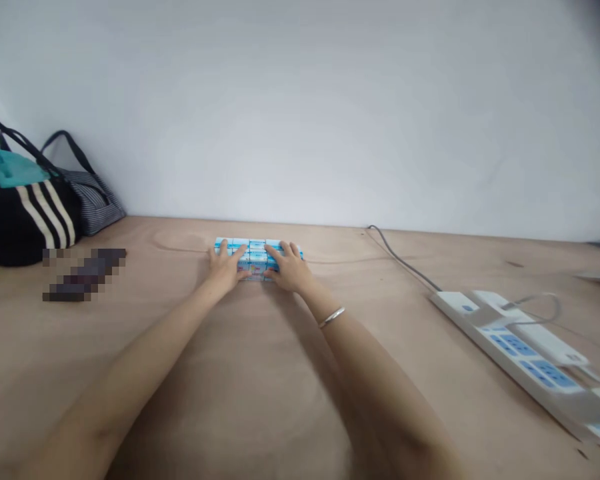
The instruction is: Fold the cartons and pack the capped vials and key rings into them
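Observation:
A tight block of several small blue-and-white boxes point(257, 253) sits on the wooden table, toward the wall. My left hand point(225, 270) grips the block's left part, fingers over the top and thumb against the front. On the right part lies my right hand point(289, 268), held the same way, its thumb also on the front face. A silver bangle point(332, 317) circles my right wrist. Both hands cover some of the boxes, and the print on them is too small to read.
A white power strip point(510, 353) with a grey cable point(400, 257) runs along the right, beside a white adapter point(545, 333). At the left stand a black bag with white stripes point(25, 220) and a striped bag point(95, 200), near a blurred dark object point(87, 273). A wall point(300, 120) closes the back.

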The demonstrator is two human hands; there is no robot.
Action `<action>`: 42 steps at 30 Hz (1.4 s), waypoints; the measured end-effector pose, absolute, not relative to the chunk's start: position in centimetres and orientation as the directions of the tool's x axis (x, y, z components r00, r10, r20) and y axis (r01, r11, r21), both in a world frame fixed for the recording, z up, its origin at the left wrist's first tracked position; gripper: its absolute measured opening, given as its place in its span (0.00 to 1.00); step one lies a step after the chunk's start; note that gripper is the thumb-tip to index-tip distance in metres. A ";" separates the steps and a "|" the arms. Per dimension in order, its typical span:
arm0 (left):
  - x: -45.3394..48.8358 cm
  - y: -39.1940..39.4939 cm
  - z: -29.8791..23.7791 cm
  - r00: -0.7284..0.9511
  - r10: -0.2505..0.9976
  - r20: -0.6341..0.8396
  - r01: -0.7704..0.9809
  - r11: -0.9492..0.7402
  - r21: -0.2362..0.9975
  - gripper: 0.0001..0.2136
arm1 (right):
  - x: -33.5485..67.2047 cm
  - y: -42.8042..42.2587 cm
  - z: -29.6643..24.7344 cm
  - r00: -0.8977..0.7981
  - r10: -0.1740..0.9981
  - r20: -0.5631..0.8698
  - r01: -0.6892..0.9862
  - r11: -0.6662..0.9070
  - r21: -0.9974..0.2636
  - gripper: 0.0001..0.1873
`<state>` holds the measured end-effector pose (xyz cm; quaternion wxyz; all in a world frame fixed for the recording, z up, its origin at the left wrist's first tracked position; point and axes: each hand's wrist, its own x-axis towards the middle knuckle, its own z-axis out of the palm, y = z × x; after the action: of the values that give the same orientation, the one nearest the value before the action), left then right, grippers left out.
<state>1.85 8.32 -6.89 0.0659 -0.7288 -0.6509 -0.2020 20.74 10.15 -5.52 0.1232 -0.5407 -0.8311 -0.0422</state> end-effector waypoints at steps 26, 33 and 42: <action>-2.6 -2.1 -11.3 0.560 0.795 0.234 0.748 -0.607 0.270 0.28 | 22.8 -0.1 -8.6 -0.715 0.695 0.069 0.668 0.710 -0.224 0.35; -2.5 -2.0 -11.0 0.552 0.788 0.275 0.734 -0.615 0.288 0.28 | 22.7 0.1 -8.8 -0.716 0.693 0.086 0.663 0.714 -0.226 0.34; -2.5 -2.0 -11.0 0.546 0.789 0.281 0.736 -0.612 0.288 0.28 | 22.6 -0.2 -8.8 -0.719 0.685 0.115 0.652 0.723 -0.229 0.34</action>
<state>-2.54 -2.02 -10.97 -0.0681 -0.8766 -0.4350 -0.1941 22.63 -0.21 -8.79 0.0961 -0.3621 -0.9231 0.0866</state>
